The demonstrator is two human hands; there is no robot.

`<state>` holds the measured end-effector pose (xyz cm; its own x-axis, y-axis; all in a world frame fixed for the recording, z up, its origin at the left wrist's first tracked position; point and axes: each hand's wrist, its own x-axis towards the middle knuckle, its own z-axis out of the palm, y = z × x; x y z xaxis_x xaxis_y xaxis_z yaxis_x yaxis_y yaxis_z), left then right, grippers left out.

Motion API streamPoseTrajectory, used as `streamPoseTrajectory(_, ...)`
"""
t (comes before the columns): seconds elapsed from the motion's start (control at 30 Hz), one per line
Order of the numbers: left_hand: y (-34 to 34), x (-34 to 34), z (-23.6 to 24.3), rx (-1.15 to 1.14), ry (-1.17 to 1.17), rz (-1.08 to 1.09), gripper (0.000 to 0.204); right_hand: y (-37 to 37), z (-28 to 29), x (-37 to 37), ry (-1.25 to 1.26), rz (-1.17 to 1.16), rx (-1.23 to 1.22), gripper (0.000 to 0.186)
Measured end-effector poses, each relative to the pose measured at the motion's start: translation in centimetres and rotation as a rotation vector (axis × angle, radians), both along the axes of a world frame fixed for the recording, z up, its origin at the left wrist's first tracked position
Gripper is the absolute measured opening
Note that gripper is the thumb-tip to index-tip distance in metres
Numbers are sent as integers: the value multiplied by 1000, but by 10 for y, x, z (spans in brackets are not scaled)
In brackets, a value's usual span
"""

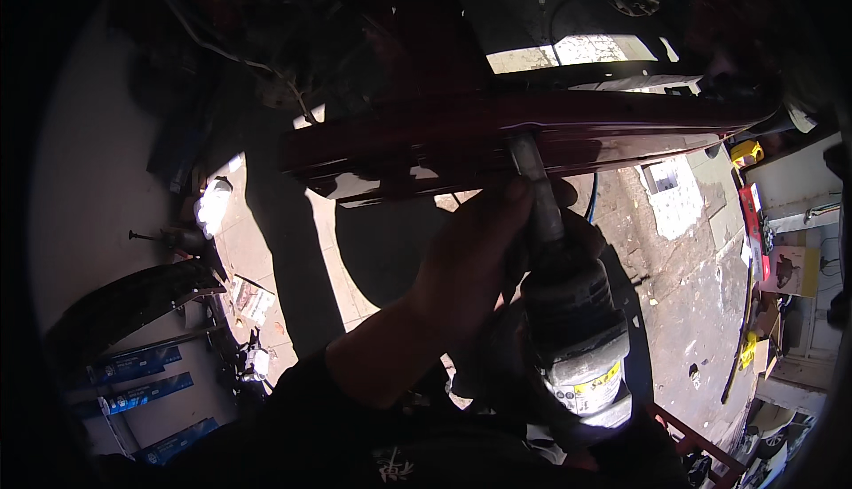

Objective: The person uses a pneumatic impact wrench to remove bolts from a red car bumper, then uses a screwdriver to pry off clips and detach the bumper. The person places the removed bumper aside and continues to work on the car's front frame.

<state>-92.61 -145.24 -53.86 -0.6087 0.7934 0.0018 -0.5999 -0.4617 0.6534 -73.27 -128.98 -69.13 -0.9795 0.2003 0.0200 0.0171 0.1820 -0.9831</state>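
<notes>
My left hand is closed around the grey metal shaft of a power tool, its thumb along the near side and a fingertip showing beyond. The power tool has a dark ribbed nose and a pale rear body with a yellow label. Its shaft points away from me, its tip at the underside of a dark red painted metal beam. My right hand is lost in deep shadow near the tool's rear, so its fingers cannot be made out.
Above the beam hang dark parts and a cable. At the left are a curved black panel and blue-labelled packages. Boxes and a yellow item line the right side. Sunlit, stained paving lies below.
</notes>
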Motion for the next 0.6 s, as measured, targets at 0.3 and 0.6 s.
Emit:
streamPoseTrajectory(0.3,11,22,-60,42,420,250,45,4,-71,3,163,-11,13,36)
streamPoseTrajectory(0.6,7,17,-66,311,210,36,54,-14,-42,-6,282,-21,116,37)
